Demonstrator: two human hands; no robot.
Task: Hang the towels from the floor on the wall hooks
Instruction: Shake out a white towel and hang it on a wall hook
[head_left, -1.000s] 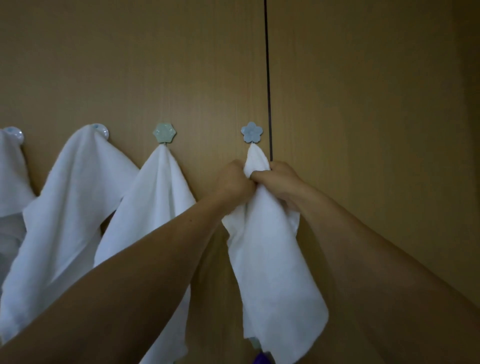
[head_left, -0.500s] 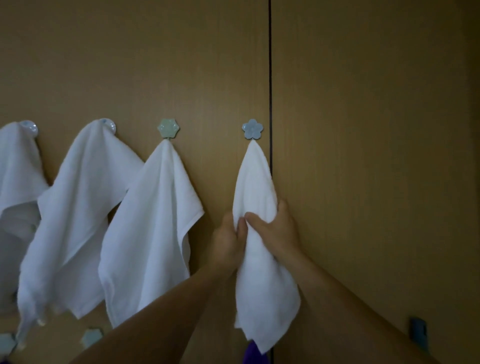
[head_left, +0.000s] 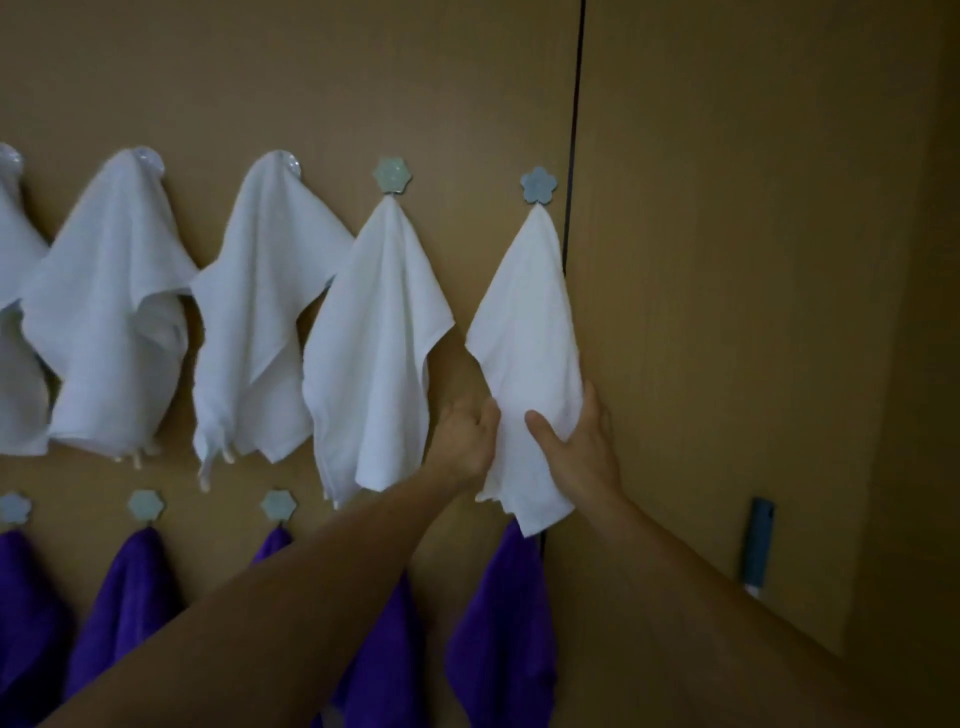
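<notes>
Where the head view faced a tan wood-grain wall (head_left: 727, 260) split by a dark vertical seam (head_left: 574, 130), soft white towels (head_left: 374, 338) hung in points from flower-shaped hooks (head_left: 392, 175) above purple towels (head_left: 501, 639). The rightmost white towel (head_left: 530, 322) hung on the blue hook (head_left: 538, 185). The left hand (head_left: 465, 439) and right hand (head_left: 582, 452) had fingers (head_left: 592, 402) clamped on its lower part.
</notes>
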